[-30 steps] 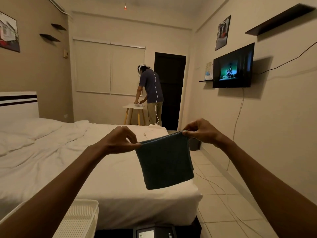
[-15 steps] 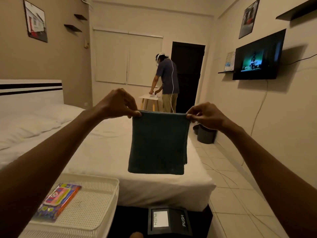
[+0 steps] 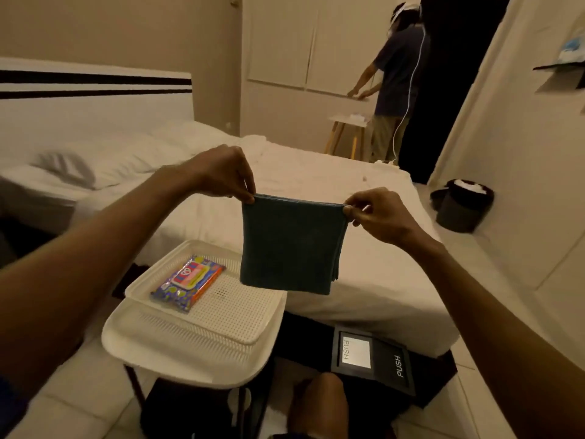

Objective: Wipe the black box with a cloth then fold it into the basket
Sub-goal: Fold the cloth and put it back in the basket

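The light in here is dim, warm and yellowish. Deep shadow sits under the basket [image 3: 196,372] and at the foot of the bed [image 3: 364,248]. The pillow [image 3: 66,167] and the far person [image 3: 399,77] look smeared, and the wall [image 3: 522,185] bows near the edges.

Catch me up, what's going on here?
A person holds a folded dark cloth up in the air, the left hand pinching one top corner and the right hand the other. It hangs near the far corner of the white basket, which holds a colourful packet. The black box sits low at the right, with neither hand on it. The cloth is not yet in the basket.
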Demonstrator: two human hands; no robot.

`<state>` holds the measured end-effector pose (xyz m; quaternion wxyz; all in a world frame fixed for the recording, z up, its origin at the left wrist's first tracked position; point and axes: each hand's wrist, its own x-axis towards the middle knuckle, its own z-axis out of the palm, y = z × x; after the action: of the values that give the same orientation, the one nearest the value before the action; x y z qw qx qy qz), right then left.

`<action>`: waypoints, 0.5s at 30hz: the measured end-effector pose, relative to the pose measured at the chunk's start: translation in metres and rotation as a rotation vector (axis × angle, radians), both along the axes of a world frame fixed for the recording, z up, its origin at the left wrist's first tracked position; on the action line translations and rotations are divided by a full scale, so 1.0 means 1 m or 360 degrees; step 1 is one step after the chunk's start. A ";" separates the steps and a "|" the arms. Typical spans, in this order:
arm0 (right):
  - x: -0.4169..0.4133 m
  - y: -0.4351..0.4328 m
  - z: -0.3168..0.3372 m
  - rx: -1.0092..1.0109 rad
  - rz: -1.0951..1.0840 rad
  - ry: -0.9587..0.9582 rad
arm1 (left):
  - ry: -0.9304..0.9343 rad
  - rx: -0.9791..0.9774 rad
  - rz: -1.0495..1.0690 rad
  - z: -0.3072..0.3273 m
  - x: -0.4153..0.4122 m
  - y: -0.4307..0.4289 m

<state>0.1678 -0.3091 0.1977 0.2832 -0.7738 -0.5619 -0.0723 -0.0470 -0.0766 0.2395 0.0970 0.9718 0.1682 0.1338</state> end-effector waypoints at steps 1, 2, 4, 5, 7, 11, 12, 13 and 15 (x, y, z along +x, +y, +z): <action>-0.003 0.013 -0.009 0.0020 0.0010 0.0022 | 0.0031 0.0013 0.0040 -0.005 -0.004 0.010; -0.007 0.027 -0.019 0.0033 0.0017 0.0044 | 0.0059 0.0025 0.0081 -0.010 -0.008 0.019; -0.014 0.054 -0.038 0.0039 0.0007 0.0092 | 0.0097 0.0060 0.0159 -0.021 -0.013 0.038; -0.016 0.066 -0.047 0.0042 -0.0012 0.0117 | 0.0104 0.0069 0.0196 -0.027 -0.014 0.048; -0.019 0.088 -0.060 0.0075 -0.0058 0.0154 | 0.0093 0.0076 0.0262 -0.039 -0.016 0.065; -0.027 0.111 -0.074 0.0243 -0.0106 0.0171 | -0.0057 0.0102 0.0333 -0.056 -0.021 0.090; -0.032 0.112 -0.081 0.0282 -0.0093 0.0181 | -0.0105 0.0084 0.0349 -0.062 -0.024 0.093; -0.040 0.110 -0.089 0.0311 -0.0073 0.0187 | -0.0135 0.0053 0.0367 -0.071 -0.029 0.094; -0.056 0.104 -0.120 0.0289 -0.0027 0.0187 | -0.0090 -0.0027 0.0384 -0.099 -0.044 0.093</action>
<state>0.1118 -0.2051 0.0778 0.3841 -0.7526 -0.5289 -0.0797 -0.0907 0.0161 0.1403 0.0930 0.9395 0.2823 0.1703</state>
